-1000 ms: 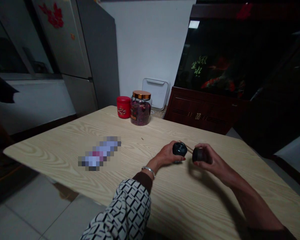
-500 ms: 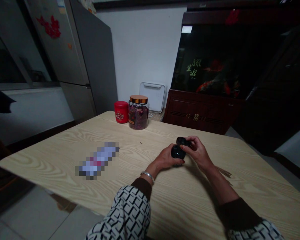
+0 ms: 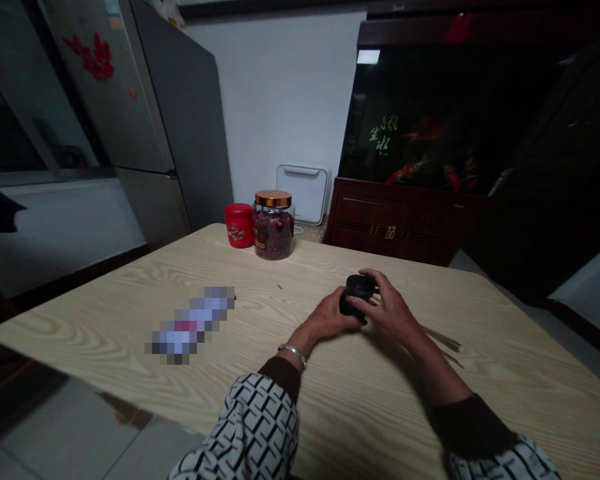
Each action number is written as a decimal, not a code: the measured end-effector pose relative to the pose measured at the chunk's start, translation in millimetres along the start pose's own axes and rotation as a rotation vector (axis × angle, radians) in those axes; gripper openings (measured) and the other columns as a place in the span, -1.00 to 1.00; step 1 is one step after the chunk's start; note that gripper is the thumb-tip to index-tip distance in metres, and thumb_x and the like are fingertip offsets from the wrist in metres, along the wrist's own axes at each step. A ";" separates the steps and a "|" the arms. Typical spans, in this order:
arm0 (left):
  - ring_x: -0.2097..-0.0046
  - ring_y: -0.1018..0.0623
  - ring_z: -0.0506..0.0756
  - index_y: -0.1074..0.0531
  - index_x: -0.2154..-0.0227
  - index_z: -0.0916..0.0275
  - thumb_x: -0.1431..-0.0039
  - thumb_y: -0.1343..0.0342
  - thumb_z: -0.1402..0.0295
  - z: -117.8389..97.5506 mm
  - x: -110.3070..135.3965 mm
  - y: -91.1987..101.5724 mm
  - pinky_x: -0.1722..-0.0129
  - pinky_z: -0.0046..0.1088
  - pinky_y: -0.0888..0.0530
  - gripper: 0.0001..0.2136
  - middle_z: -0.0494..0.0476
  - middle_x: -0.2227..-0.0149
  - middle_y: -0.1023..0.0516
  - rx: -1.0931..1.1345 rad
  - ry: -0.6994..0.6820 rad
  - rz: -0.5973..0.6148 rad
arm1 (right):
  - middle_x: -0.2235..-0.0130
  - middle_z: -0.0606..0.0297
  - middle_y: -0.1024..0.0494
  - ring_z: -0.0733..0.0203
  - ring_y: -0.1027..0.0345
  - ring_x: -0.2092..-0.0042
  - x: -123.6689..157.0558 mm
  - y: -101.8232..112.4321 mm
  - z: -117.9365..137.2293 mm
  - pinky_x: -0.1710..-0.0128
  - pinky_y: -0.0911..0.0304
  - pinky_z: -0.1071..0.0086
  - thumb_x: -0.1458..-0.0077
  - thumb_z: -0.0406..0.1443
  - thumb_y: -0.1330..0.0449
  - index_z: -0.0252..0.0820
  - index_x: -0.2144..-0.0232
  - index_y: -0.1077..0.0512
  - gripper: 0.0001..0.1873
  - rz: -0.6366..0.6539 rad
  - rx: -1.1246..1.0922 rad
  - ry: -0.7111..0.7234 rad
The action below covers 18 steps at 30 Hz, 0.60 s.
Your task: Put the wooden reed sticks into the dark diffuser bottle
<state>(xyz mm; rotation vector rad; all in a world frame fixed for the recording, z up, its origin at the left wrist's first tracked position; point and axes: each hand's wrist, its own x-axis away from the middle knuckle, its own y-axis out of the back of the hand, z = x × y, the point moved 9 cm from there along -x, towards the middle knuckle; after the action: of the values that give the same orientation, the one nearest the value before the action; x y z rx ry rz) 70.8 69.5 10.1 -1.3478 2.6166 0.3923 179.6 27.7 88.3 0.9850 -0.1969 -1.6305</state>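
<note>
A small black jar (image 3: 356, 293) stands on the light wooden table (image 3: 130, 293). My left hand (image 3: 330, 317) wraps round its lower body from the left. From the right, my right hand (image 3: 387, 308) grips the black lid sitting on top of the jar, fingers curled over its rim. A few thin wooden sticks (image 3: 443, 341) lie on the table just right of my right wrist.
A glass jar with a copper lid (image 3: 273, 225) and a red tin (image 3: 239, 225) stand at the table's far edge. A blurred flat object (image 3: 190, 323) lies left of my hands. A grey fridge (image 3: 145, 113), a white appliance (image 3: 301, 193) and a dark cabinet with a fish tank (image 3: 405, 160) stand behind.
My right hand carried the black lid from the right side onto the top of the jar held by my left hand. The jar now stands lower, on the table.
</note>
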 end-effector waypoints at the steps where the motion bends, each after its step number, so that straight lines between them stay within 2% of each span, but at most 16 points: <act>1: 0.09 -0.50 0.19 -0.35 -0.08 0.29 0.15 -0.37 0.33 -0.3 -0.1 -0.3 0.08 -0.28 -0.44 -0.35 0.23 0.10 -0.53 0.011 -0.003 0.000 | -0.16 0.07 -0.37 -0.06 -0.30 -0.17 0.4 -0.1 -1.0 -0.15 -0.24 0.02 0.01 -0.07 -0.34 -0.05 -0.16 -0.25 -0.29 0.007 -0.019 -0.006; 4: 0.08 -0.50 0.19 -0.35 -0.09 0.28 0.16 -0.38 0.35 0.0 -0.8 -0.9 0.06 -0.27 -0.44 -0.33 0.23 0.09 -0.53 0.036 -0.003 0.000 | -0.26 0.02 -0.27 -0.06 -0.19 -0.27 1.2 -2.5 -2.9 -0.17 -0.23 0.03 0.02 -0.06 -0.35 -0.03 -0.28 -0.09 -0.11 0.078 -0.145 -0.027; 8: 0.10 -0.49 0.16 -0.35 -0.08 0.28 0.16 -0.40 0.28 0.0 -1.3 0.2 0.08 -0.29 -0.43 -0.33 0.20 0.10 -0.52 -0.007 -0.003 -0.005 | -0.20 0.04 -0.35 0.00 -0.25 -0.23 2.2 -1.5 -3.6 -0.19 -0.19 0.06 -0.04 -0.07 -0.31 -0.05 -0.29 -0.05 -0.14 0.161 -0.258 -0.062; 11: 0.09 -0.48 0.16 -0.37 -0.05 0.27 0.18 -0.42 0.23 -1.3 -1.0 3.2 0.06 -0.29 -0.42 -0.32 0.18 0.10 -0.51 -0.050 -0.008 -0.025 | 0.04 0.12 -0.51 0.03 -0.43 0.00 1.2 16.2 -11.9 -0.06 -0.30 0.11 -0.07 0.02 -0.26 -0.09 -0.20 -0.19 -0.27 0.036 -0.169 -0.114; 14: 0.07 -0.48 0.17 -0.38 -0.04 0.26 0.18 -0.42 0.21 -2.8 -0.4 4.2 0.04 -0.28 -0.41 -0.34 0.19 0.09 -0.52 -0.067 -0.015 -0.035 | 0.36 0.27 -0.50 0.09 -0.42 0.29 2.1 39.7 -23.2 0.16 -0.34 0.17 -0.16 0.12 -0.09 -0.10 -0.05 -0.33 -0.43 -0.155 -0.040 -0.188; 16: 0.08 -0.48 0.17 -0.39 -0.02 0.26 0.17 -0.42 0.22 -2.8 -0.1 4.0 0.03 -0.27 -0.42 -0.36 0.20 0.10 -0.52 -0.065 -0.012 -0.036 | 0.36 0.25 -0.52 0.07 -0.43 0.28 2.3 45.6 -25.2 0.15 -0.32 0.16 -0.21 0.15 0.00 -0.08 -0.01 -0.37 -0.44 -0.202 -0.027 -0.197; 18: 0.07 -0.48 0.18 -0.39 -0.02 0.27 0.17 -0.42 0.23 -2.6 -0.1 3.6 0.02 -0.25 -0.42 -0.36 0.22 0.09 -0.52 -0.041 -0.012 -0.036 | 0.15 0.15 -0.57 0.01 -0.45 0.10 1.2 40.9 -22.3 0.03 -0.28 0.14 -0.22 0.16 0.02 -0.06 -0.07 -0.35 -0.41 -0.163 -0.079 -0.172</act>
<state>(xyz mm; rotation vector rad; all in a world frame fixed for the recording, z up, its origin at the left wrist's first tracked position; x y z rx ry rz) 67.8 70.8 13.1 -1.3986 2.5844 0.4496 224.7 21.6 98.2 0.8185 -0.1705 -1.8603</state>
